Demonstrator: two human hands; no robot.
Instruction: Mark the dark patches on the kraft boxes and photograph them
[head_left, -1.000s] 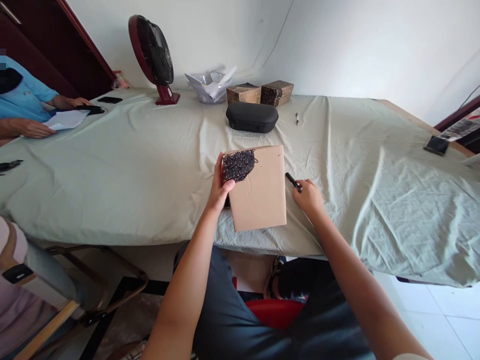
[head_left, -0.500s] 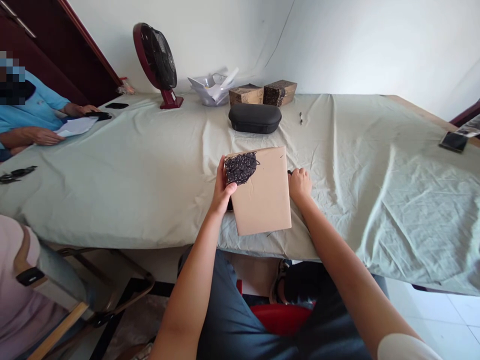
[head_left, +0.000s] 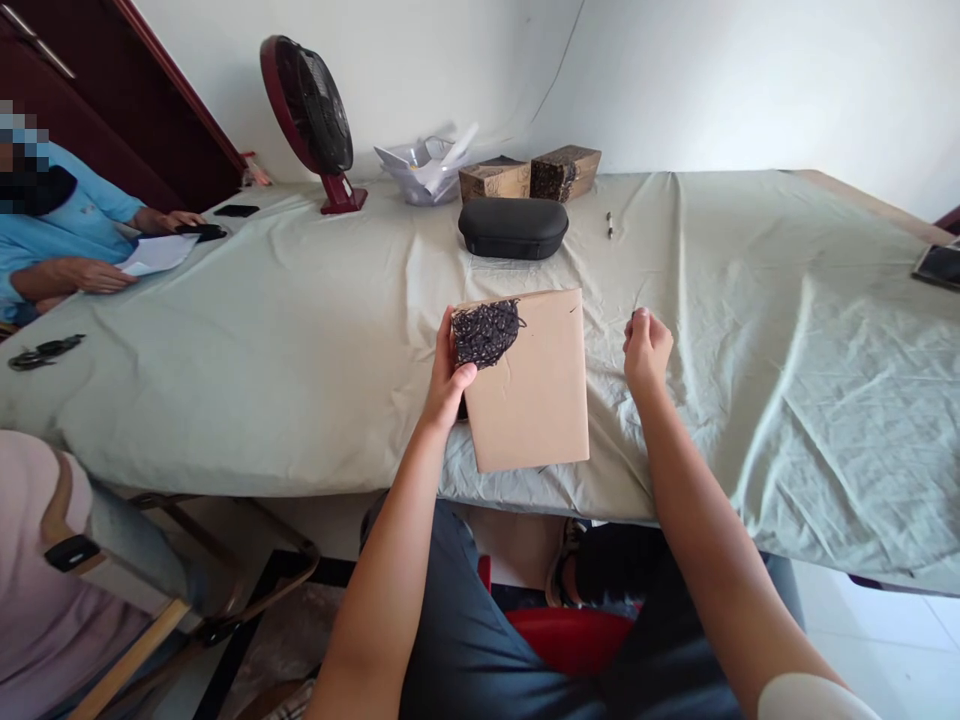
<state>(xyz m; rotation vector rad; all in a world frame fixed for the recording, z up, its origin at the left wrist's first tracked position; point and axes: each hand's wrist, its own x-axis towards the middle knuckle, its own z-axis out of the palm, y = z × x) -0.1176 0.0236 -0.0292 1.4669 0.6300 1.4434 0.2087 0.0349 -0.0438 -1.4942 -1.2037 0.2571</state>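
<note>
A brown cardboard box [head_left: 534, 400] stands near the table's front edge, its upper left corner covered in black scribbled marks [head_left: 486, 332]. My left hand [head_left: 450, 378] grips the box's left side, thumb on the front face. To the right of the box and apart from it, my right hand [head_left: 647, 345] is closed, with a small dark tip showing at the thumb; what it holds is mostly hidden.
Behind the box lie a black case [head_left: 513, 228], two small cardboard boxes [head_left: 566, 174] and a plastic basket [head_left: 420, 185]. A fan [head_left: 311, 110] stands back left. A pen [head_left: 610, 225] lies right of the case. A person in blue [head_left: 67, 230] holds papers at left.
My right hand has moved right, away from the box's side, and its fingers now point up. My left hand keeps its grip on the box. The view has shifted slightly.
</note>
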